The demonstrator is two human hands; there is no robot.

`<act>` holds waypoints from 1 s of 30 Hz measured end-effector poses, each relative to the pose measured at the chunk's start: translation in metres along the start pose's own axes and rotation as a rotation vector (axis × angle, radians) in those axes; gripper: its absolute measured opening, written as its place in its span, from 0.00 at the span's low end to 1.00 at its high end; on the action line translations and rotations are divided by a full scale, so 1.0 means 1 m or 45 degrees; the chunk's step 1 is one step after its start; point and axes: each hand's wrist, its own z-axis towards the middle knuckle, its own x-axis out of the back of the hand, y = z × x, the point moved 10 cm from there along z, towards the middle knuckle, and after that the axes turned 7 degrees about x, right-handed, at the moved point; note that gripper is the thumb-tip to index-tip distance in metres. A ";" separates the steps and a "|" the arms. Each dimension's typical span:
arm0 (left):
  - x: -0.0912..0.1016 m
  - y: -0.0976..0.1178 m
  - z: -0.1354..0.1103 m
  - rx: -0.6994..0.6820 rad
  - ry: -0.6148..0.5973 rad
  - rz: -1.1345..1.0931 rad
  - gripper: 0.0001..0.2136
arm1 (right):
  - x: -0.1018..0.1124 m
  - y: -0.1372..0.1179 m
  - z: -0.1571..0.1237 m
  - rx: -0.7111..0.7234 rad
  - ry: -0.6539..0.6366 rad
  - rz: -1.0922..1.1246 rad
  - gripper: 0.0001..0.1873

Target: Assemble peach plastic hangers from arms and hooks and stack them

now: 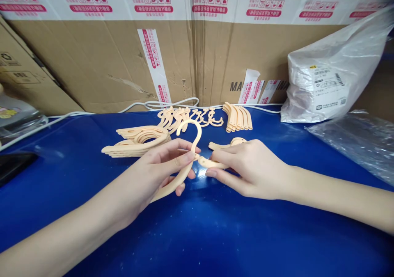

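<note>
My left hand (168, 166) pinches a cream plastic hanger hook (197, 135) together with a curved hanger arm (172, 186) that runs down under the palm. The hook stands up above my fingertips. My right hand (249, 168) is closed on a second hanger arm (211, 163), whose rounded end with a hole points at the joint by my left thumb. A narrow gap seems to lie between them, though I cannot tell for sure whether they touch. Just beyond my right knuckles lies another cream hanger piece (229, 143), partly hidden by the hand.
Behind my left hand lie stacked folded hangers (138, 139), with loose hooks (203, 117) farther back. A row of hanger arms (238, 117) sits to their right. A white cable (172, 104) runs along cardboard boxes (107, 63). A plastic bag (326, 76) stands right on the blue table (197, 236).
</note>
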 end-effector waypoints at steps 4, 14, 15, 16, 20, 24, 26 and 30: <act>0.006 -0.001 0.001 0.018 0.060 -0.060 0.10 | -0.003 -0.002 0.001 0.036 -0.022 -0.125 0.23; -0.004 -0.010 -0.001 0.150 -0.061 -0.111 0.09 | 0.005 -0.007 0.001 0.091 0.097 -0.339 0.20; -0.004 -0.011 -0.001 0.178 -0.058 -0.137 0.09 | 0.006 -0.008 0.001 0.102 0.118 -0.355 0.20; -0.004 -0.012 -0.001 0.194 -0.054 -0.143 0.08 | 0.007 -0.009 0.000 0.110 0.134 -0.363 0.20; -0.005 -0.008 0.000 0.144 -0.062 -0.089 0.07 | 0.008 -0.011 -0.001 0.119 0.152 -0.368 0.21; -0.006 0.000 0.000 0.007 -0.071 -0.025 0.05 | 0.009 -0.013 -0.002 0.142 0.182 -0.369 0.22; -0.007 0.004 -0.001 -0.048 -0.055 -0.003 0.05 | 0.009 -0.014 -0.003 0.147 0.189 -0.373 0.22; -0.008 0.007 -0.002 -0.106 -0.041 -0.005 0.04 | 0.006 -0.014 -0.004 0.122 0.173 -0.370 0.22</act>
